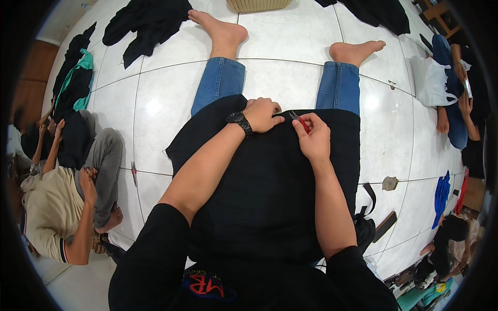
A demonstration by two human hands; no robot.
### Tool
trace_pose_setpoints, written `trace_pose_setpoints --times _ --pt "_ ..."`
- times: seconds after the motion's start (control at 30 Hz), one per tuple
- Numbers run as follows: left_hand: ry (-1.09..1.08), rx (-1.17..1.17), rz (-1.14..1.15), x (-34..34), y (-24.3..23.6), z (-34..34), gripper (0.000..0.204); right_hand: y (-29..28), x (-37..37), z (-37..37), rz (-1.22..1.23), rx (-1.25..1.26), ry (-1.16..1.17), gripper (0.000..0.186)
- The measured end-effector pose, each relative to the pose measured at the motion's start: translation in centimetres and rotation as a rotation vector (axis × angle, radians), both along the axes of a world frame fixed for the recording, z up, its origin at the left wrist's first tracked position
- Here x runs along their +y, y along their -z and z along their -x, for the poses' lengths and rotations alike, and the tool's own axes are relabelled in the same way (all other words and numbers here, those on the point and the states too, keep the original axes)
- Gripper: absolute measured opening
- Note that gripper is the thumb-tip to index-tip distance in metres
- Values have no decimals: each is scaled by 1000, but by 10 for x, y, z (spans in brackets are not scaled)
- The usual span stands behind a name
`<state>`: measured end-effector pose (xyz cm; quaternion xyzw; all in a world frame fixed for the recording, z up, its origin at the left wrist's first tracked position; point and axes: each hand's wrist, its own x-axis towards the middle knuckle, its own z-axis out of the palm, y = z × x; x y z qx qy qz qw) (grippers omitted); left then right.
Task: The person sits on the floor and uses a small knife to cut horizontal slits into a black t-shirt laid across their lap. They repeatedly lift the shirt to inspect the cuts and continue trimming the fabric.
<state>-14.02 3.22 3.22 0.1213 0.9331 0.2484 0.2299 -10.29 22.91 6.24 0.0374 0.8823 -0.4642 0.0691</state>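
Observation:
A large piece of black cloth [264,181] is spread over my lap and legs, its far edge lying across my jeans. My left hand [261,115], with a dark watch at the wrist, rests at that edge, its fingers curled down and closed on the cloth. Just to the right, my right hand [316,140] grips small red-handled thread snips [303,124]. Their dark blades point up and left toward the cloth edge near my left thumb, and whether they touch the fabric is hard to see.
More snips [134,173] lie on the tiled floor [150,103] at left, beside a seated person [57,207] handling dark cloth. Black garments [150,26] lie at the far left. Another person sits by a white plastic bag [429,80] at right. A phone-like dark slab [384,226] lies near my right side.

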Motion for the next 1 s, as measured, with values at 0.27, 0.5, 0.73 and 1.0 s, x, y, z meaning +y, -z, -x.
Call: trace_pose_setpoints --times 0.27,0.5,0.73,1.0 --pt "-287 132 -425 -2 7 1 33 -5 2 -8 -67 133 -127 20" --pt "-375 169 -476 2 -4 -2 30 1 -10 -8 -125 178 -112 19" --pt "-405 156 -512 3 -11 -6 29 -1 -16 -6 -188 118 -107 20" --pt "-400 265 -485 2 -9 -10 30 -6 -19 -4 -160 55 -101 20"
